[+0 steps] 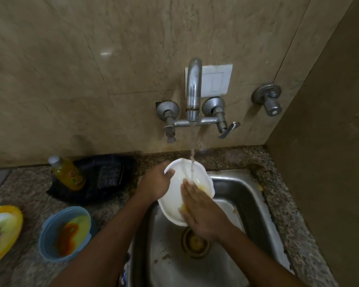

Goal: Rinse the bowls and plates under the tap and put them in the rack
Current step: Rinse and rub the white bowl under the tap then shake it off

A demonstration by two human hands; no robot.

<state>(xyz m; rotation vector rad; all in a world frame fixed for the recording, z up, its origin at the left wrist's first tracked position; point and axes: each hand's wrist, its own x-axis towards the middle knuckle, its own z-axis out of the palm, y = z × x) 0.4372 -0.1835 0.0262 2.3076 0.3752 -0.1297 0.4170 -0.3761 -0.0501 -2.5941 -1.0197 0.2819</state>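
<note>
Both hands on white plate (174, 195) under running tap (193, 90): left hand (157, 183) fingers gripping rim, right hand (201, 212) fingers open, flat inside it.

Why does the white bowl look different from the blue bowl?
The white bowl is held tilted over the sink under running water; the blue bowl sits upright on the counter, untouched. The left hand grips the white bowl while the right hand rubs inside. Both bowls have orange food smears.
</note>
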